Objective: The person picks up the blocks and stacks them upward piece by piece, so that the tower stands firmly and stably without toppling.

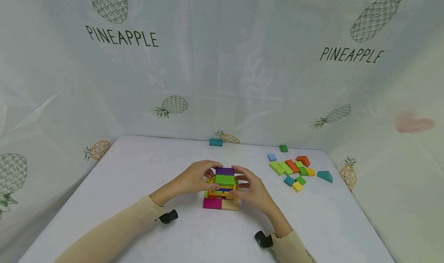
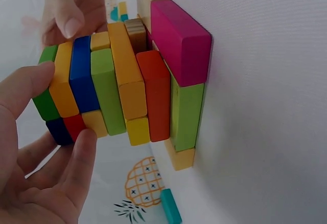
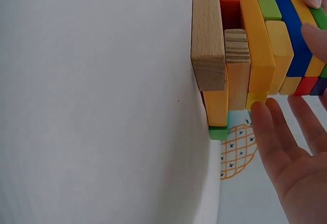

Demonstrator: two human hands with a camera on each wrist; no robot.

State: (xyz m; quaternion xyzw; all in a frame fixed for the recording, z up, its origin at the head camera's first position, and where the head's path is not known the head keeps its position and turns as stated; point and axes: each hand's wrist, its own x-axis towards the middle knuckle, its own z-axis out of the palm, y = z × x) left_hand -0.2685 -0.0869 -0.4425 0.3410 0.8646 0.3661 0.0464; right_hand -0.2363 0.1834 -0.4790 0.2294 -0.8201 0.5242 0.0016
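Note:
A tower of coloured wooden blocks stands near the table's middle, its layers crossing. On top is a purple block above a green one; a magenta block and a plain wood block form the front of its base. My left hand holds the tower's upper left side, thumb on the green block and a fingertip at a pale yellow block. Around the right side curves my right hand, its thumb at the upper layers and its loosely extended fingers along the side. The tower partly hides the far fingertips.
Several loose blocks in green, orange, blue and yellow lie at the back right. A teal wedge is farther right. One teal block and a dark green block sit at the table's back edge, before a pineapple-print sheet.

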